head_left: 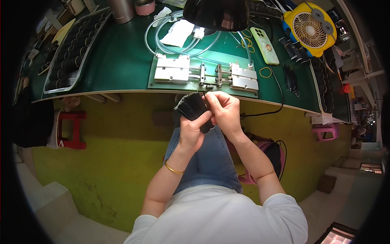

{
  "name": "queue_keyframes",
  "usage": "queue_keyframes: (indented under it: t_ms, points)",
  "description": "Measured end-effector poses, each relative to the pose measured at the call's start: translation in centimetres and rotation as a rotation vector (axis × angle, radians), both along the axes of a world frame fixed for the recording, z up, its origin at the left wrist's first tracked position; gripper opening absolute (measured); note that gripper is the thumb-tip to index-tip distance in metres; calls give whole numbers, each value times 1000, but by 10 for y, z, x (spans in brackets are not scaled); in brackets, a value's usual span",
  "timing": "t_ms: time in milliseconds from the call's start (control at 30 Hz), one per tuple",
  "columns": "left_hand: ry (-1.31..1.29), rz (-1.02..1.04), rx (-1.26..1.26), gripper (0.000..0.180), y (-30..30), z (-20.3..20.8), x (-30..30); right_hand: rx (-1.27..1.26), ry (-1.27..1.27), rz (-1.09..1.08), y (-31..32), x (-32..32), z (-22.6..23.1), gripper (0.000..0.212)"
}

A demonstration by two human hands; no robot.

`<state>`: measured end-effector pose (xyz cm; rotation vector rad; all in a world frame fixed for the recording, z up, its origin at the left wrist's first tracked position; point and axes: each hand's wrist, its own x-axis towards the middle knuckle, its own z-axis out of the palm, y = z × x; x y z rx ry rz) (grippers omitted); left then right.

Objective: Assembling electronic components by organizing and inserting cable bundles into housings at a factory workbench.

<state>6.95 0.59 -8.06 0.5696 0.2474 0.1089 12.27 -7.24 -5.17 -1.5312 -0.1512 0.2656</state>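
left hand [192, 129] clamped on a fanned bundle of thin black plastic strips [191, 106]; right hand [224, 110] fingers pinched on one strip's tip, below the green bench [122, 61].

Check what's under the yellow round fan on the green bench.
The yellow round fan lies on the green bench top, overlapping black cylindrical pieces at its lower left. Anything directly beneath its body is covered.

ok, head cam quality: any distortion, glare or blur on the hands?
Head view: strong fisheye, the green bench edge bows and the corners go black. The black lamp shade shows a mild sheen, with no glare on the work. The left hand, right hand and black strip bundle look sharp; the far-right clutter is soft.
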Motion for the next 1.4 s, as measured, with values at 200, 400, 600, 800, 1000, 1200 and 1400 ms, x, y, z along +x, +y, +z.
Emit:
queue_keyframes:
  t_ms: [200,400,600,800,1000,1200,1400]
  points:
    - [22,2,-22,24,-2,-11,4,62,97,-57,-2,6,-8,20]
    - [4,-36,-20,18,-1,-5,7,110,144,-63,-3,11,-12,20]
    - [5,-53,3,15,-1,-3,7,158,178,-37,-5,13,-11,21]
    - [34,-65,-54,14,0,-4,7,126,181,-49,-5,14,-10,21]
    - [8,-55,-57,11,2,-3,3,51,103,-6,-2,8,-1,20]
    - [53,-24,-20,11,2,-3,4,59,86,-47,-2,8,-7,20]
    - [65,-22,-10,12,2,-3,6,77,145,-76,-2,11,-8,21]
